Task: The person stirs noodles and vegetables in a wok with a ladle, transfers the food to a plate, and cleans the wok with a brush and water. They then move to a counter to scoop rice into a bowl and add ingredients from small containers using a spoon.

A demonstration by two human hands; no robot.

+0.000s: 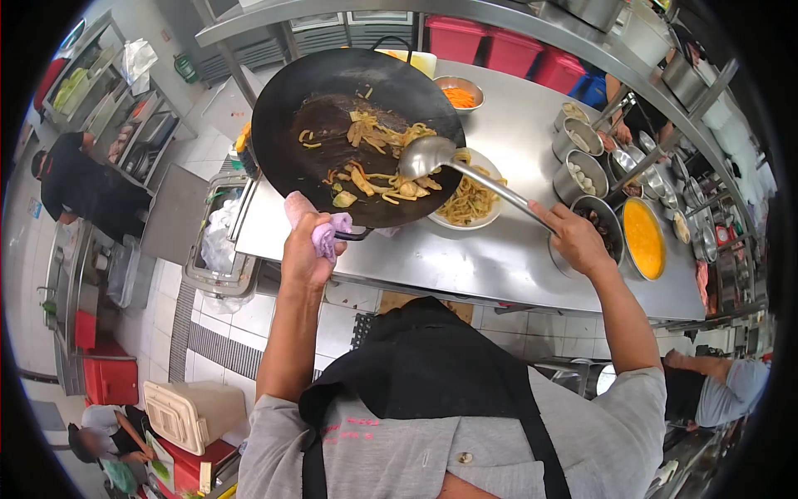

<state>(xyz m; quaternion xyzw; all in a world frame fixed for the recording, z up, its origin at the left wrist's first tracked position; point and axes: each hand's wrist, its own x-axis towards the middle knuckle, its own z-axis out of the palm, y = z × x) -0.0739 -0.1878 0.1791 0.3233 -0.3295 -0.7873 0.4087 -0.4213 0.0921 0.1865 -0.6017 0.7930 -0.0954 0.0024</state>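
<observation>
My left hand point(304, 254) is closed around the handle of a large black wok point(283, 116), with a pinkish-purple cloth point(334, 230) bunched in its grip. The wok is tilted over the steel table, and noodles with bits of meat and vegetables point(366, 133) lie inside it. My right hand point(575, 236) grips the long handle of a metal ladle point(428, 156). The ladle's bowl is at the wok's right side, among the food. Partly hidden below the wok's right rim, a white plate point(501, 166) carries a heap of noodles point(470, 200).
Behind the wok sits a bowl of shredded orange vegetable point(459, 96). To the right stand metal pots point(579, 176) and a container of yellow liquid point(643, 239). A steel shelf point(532, 21) runs overhead. Co-workers point(91, 183) are at the left, lower left and right.
</observation>
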